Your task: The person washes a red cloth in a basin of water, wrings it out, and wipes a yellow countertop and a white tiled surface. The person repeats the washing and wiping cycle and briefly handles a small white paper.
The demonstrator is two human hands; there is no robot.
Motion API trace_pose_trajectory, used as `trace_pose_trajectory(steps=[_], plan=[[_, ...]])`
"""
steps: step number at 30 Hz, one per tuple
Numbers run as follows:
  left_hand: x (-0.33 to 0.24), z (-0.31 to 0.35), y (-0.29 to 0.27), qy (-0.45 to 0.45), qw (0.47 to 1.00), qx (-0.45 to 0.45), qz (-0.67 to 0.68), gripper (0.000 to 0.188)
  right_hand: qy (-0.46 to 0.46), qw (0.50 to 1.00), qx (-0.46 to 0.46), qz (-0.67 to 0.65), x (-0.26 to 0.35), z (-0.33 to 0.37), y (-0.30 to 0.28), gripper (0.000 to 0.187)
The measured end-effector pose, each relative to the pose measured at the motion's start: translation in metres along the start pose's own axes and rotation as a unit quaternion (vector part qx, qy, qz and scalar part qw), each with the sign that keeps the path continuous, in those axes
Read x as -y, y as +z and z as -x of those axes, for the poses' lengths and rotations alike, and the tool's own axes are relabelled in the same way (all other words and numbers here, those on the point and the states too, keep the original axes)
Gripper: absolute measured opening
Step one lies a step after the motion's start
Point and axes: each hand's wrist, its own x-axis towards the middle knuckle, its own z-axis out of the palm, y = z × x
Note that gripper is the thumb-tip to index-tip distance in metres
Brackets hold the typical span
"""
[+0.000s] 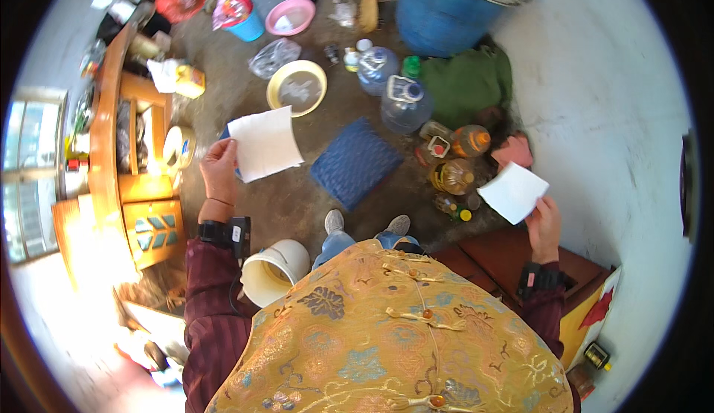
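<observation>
left hand [218,166], left of centre: fingers closed on the left edge of a white paper sheet [264,144], held flat above the floor. right hand [545,225], right of centre: pinches the lower corner of a second white sheet [514,191]. the two sheets are well apart. between them on the floor lies a blue mat [355,162]. upper centre: yellow basin [297,87], clear water jugs [405,104]. a white bucket [274,270] stands just below the left wrist.
</observation>
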Motion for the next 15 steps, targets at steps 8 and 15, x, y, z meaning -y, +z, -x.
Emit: trace_pose_trajectory(steps=[8, 15], plan=[[0.067, -0.064, -0.273, 0.131, 0.946, -0.19, -0.229, 0.016, -0.094, 0.937, -0.108, 0.32, -0.048, 0.011, 0.036, 0.006], [0.075, -0.025, -0.434, -0.008, 0.842, -0.315, -0.437, 0.024, -0.049, 0.96, 0.01, 0.277, -0.069, -0.028, 0.144, 0.006]])
